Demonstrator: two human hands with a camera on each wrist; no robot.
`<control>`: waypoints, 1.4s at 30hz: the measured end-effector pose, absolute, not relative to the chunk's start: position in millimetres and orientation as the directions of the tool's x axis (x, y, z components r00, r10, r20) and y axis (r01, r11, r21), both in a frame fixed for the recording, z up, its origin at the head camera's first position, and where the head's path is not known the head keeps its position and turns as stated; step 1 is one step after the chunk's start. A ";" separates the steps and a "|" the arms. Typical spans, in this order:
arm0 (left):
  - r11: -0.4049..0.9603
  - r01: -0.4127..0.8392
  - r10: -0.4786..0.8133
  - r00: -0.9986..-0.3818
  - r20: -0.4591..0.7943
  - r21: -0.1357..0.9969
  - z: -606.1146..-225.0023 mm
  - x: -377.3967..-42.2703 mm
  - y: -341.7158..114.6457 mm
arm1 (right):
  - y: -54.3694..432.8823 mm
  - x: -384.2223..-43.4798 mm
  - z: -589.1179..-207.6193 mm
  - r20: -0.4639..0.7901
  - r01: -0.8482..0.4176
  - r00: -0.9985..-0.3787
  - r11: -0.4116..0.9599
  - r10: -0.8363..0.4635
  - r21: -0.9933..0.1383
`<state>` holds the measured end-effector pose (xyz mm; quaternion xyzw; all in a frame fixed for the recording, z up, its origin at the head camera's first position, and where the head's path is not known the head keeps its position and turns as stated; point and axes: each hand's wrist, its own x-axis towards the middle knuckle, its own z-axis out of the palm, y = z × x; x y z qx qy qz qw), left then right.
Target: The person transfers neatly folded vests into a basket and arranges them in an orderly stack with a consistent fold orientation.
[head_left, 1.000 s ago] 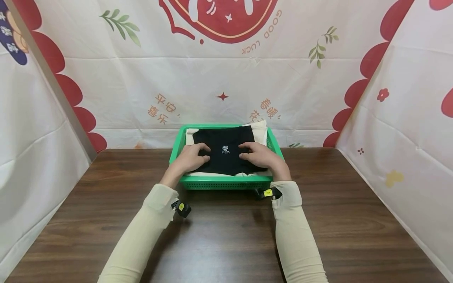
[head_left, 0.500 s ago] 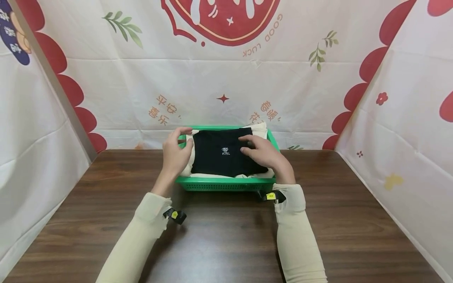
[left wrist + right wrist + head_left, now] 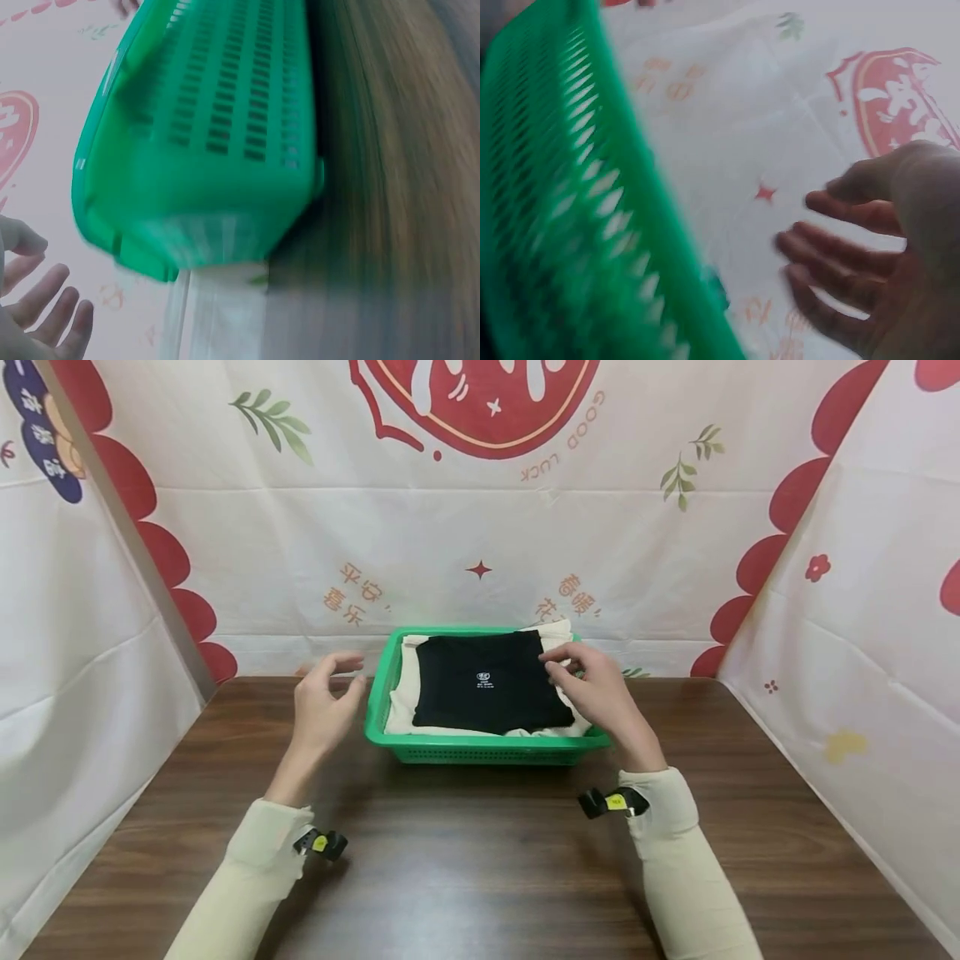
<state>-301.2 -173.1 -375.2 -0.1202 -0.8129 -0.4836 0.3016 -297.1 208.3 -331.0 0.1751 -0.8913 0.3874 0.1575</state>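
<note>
A folded black cloth garment [image 3: 487,693] with a small white print lies on cream cloth [image 3: 405,693] inside a green plastic basket [image 3: 480,741]. To the basket's left my left hand [image 3: 322,706] is raised with relaxed fingers and holds nothing; the left wrist view shows its fingers [image 3: 56,307] spread beside the basket. My right hand [image 3: 596,681] hovers over the basket's right side, fingers loosely bent and no object between them. In the right wrist view its fingers [image 3: 840,255] are apart from the basket's rim [image 3: 660,210].
The basket stands at the far edge of a dark wooden table [image 3: 465,860]. Behind it hangs a white printed curtain [image 3: 450,527], and similar cloth [image 3: 862,652] closes off both sides. Each wrist wears a small black camera on a strap.
Both hands have lifted off the black garment and drawn apart, the left moving out past the basket's left side, the right shifting to the right. Garment and basket stay in place.
</note>
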 end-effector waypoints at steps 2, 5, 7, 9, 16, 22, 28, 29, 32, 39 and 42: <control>0.534 0.463 -0.097 -0.797 0.595 0.707 -377.6 -300.1 -183.5 | 221.4 -293.3 -339.3 0.473 -0.452 -0.869 0.623 -0.145 -0.639; 0.570 0.434 -0.101 -0.806 0.583 0.698 -380.7 -299.8 -198.0 | 242.7 -288.1 -348.5 0.523 -0.462 -0.849 0.584 -0.073 -0.668; 0.585 0.420 -0.113 -0.805 0.582 0.694 -382.3 -299.6 -207.2 | 254.0 -286.2 -352.2 0.521 -0.448 -0.853 0.562 -0.035 -0.696; 0.592 0.412 -0.116 -0.806 0.580 0.692 -383.4 -298.8 -214.5 | 262.2 -285.3 -353.4 0.512 -0.437 -0.859 0.537 -0.012 -0.722; 0.614 0.401 -0.105 -0.812 0.574 0.679 -385.1 -299.2 -229.2 | 271.1 -284.5 -348.1 0.519 -0.445 -0.854 0.486 0.022 -0.752; 0.608 0.404 -0.083 -0.824 0.560 0.684 -386.3 -299.7 -228.3 | 272.8 -282.2 -341.1 0.541 -0.450 -0.840 0.496 0.048 -0.743; 0.615 0.402 -0.062 -0.833 0.550 0.678 -389.0 -297.2 -224.6 | 263.8 -268.1 -330.8 0.525 -0.447 -0.850 0.494 0.024 -0.746; 0.617 0.404 -0.059 -0.832 0.551 0.675 -389.0 -297.2 -224.4 | 263.8 -268.7 -331.5 0.526 -0.447 -0.850 0.496 0.023 -0.744; 0.625 0.403 -0.054 -0.832 0.552 0.668 -388.2 -297.0 -225.2 | 267.5 -277.7 -338.8 0.538 -0.456 -0.843 0.503 0.022 -0.735; 0.650 0.387 -0.071 -0.826 0.559 0.654 -384.8 -293.0 -233.7 | 274.6 -299.3 -353.4 0.456 -0.378 -0.890 0.603 -0.027 -0.703; 0.656 0.399 -0.053 -0.822 0.566 0.641 -382.0 -292.7 -237.5 | 272.9 -300.3 -354.2 0.364 -0.305 -0.930 0.669 -0.055 -0.678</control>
